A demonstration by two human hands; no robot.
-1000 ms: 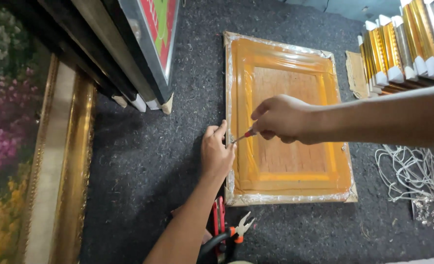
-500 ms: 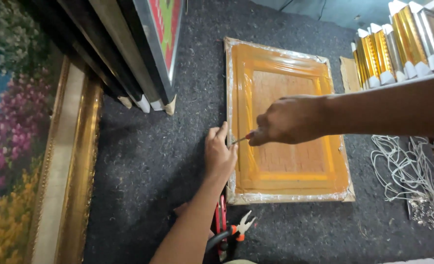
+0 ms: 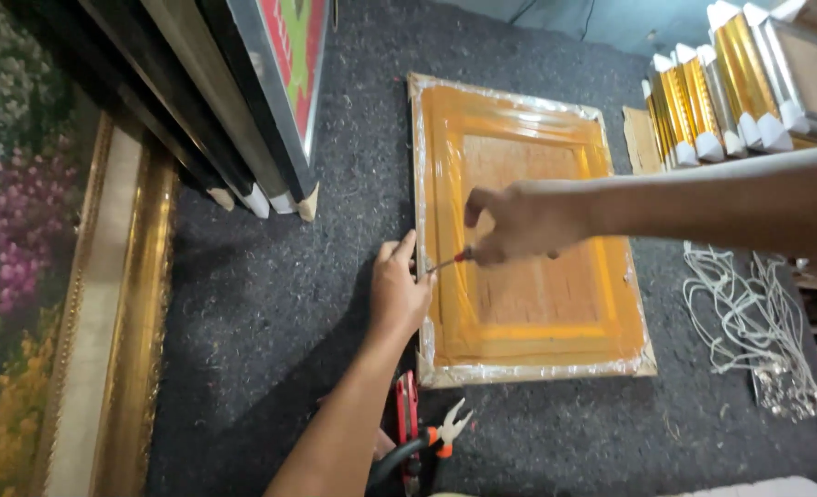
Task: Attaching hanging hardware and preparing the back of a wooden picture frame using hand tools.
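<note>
Head view: our left hand (image 3: 399, 293) lies flat, pressing the wrapped orange frame's (image 3: 528, 230) left edge at mid-surface. Right hand (image 3: 519, 221) grips a small screwdriver (image 3: 447, 262), tip at that edge. Wrapping remains largely intact.

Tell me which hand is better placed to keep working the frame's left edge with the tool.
Right, likely. The right hand grips the small screwdriver, its tip at the left edge of the wrapped orange frame. The left hand lies flat, bracing that edge.
</note>
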